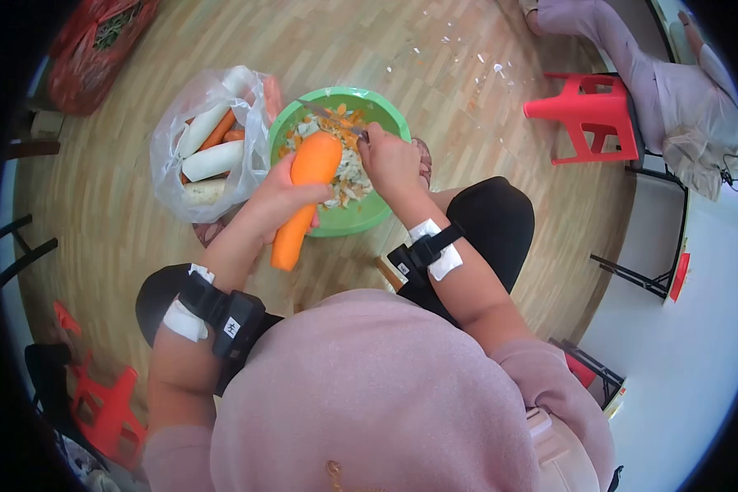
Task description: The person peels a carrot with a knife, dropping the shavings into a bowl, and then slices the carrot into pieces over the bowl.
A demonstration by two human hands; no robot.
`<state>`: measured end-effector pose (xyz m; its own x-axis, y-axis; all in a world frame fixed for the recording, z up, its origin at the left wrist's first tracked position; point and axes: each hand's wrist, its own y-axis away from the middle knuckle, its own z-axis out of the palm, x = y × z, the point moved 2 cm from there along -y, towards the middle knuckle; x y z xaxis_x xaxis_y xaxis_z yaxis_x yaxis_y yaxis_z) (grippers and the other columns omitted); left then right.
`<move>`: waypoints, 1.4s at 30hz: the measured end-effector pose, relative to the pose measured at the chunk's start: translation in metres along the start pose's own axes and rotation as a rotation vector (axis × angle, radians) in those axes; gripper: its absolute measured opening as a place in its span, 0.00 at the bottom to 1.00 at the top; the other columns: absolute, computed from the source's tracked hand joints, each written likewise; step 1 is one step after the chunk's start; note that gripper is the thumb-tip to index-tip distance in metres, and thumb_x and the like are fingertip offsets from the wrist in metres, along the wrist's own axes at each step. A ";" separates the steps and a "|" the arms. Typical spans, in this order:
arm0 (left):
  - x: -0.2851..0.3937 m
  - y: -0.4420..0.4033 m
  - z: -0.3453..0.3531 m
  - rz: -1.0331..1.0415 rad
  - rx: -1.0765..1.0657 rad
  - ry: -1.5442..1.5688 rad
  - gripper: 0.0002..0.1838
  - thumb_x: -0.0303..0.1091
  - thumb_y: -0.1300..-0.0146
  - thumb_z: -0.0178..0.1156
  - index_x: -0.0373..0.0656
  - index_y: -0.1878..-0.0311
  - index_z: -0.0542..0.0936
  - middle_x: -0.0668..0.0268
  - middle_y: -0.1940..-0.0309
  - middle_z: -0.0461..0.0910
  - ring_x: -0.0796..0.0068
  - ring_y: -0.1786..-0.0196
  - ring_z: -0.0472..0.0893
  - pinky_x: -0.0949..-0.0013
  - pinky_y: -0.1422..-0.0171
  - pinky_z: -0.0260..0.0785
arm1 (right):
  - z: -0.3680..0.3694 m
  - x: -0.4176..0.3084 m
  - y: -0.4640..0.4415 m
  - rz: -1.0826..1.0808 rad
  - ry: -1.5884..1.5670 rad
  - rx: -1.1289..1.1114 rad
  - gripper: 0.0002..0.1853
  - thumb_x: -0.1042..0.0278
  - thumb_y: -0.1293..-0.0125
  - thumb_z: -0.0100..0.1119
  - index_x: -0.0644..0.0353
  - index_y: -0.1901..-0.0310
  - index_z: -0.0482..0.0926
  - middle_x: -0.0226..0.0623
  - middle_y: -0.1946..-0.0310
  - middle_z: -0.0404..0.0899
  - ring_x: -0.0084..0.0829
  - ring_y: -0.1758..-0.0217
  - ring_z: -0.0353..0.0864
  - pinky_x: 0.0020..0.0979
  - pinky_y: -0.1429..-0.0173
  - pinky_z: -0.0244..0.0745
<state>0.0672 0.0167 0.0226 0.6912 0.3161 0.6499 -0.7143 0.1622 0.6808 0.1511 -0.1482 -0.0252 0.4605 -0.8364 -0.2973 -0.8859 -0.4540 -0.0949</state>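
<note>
My left hand [280,199] is wrapped round the middle of a thick orange carrot [316,160], whose upper end leans over a green basin [385,215]. In my right hand [392,164] is the handle of a knife [324,113]. Its thin blade points left across the basin, just above the carrot's top end, and I cannot tell whether the two touch. White and orange peelings [354,179] lie inside the basin.
Left of the basin stands a clear plastic bag [168,176] of white radishes [213,161] and carrots. A red bag [90,70] lies farther left. At right, a person [586,20] is beside a red stool [586,115]. White scraps [498,70] dot the floor.
</note>
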 end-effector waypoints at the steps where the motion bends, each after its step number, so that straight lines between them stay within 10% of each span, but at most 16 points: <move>1: 0.000 0.000 -0.001 -0.001 0.045 -0.021 0.29 0.29 0.53 0.64 0.40 0.45 0.65 0.64 0.68 0.73 0.73 0.81 0.74 0.70 0.79 0.69 | -0.003 -0.003 -0.001 -0.008 0.002 -0.002 0.10 0.61 0.43 0.59 0.57 0.69 0.71 0.39 0.80 0.78 0.40 0.78 0.79 0.39 0.74 0.72; 10: 0.001 -0.004 -0.008 -0.002 0.117 0.016 0.30 0.29 0.53 0.64 0.41 0.45 0.65 0.63 0.68 0.72 0.73 0.80 0.74 0.71 0.79 0.69 | -0.012 -0.031 0.005 -0.232 -0.259 0.016 0.09 0.63 0.44 0.60 0.57 0.70 0.71 0.37 0.81 0.76 0.39 0.78 0.78 0.37 0.75 0.72; 32: 0.000 -0.005 -0.006 0.143 0.063 -0.052 0.31 0.28 0.54 0.64 0.39 0.44 0.66 0.64 0.65 0.74 0.75 0.77 0.77 0.71 0.77 0.71 | -0.005 -0.003 -0.005 0.157 -0.211 -0.071 0.09 0.62 0.40 0.55 0.58 0.70 0.74 0.44 0.81 0.77 0.46 0.75 0.79 0.43 0.71 0.72; 42: -0.032 -0.015 -0.028 0.140 0.098 -0.124 0.31 0.23 0.52 0.62 0.45 0.42 0.65 0.63 0.62 0.74 0.71 0.76 0.77 0.69 0.78 0.75 | -0.010 -0.034 0.017 -0.182 -0.337 0.020 0.07 0.62 0.45 0.58 0.51 0.67 0.74 0.39 0.78 0.77 0.40 0.76 0.80 0.42 0.74 0.73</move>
<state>0.0531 0.0301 -0.0175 0.5987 0.2103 0.7729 -0.7943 0.0313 0.6067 0.1209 -0.1309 -0.0069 0.5690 -0.5937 -0.5690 -0.7941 -0.5765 -0.1925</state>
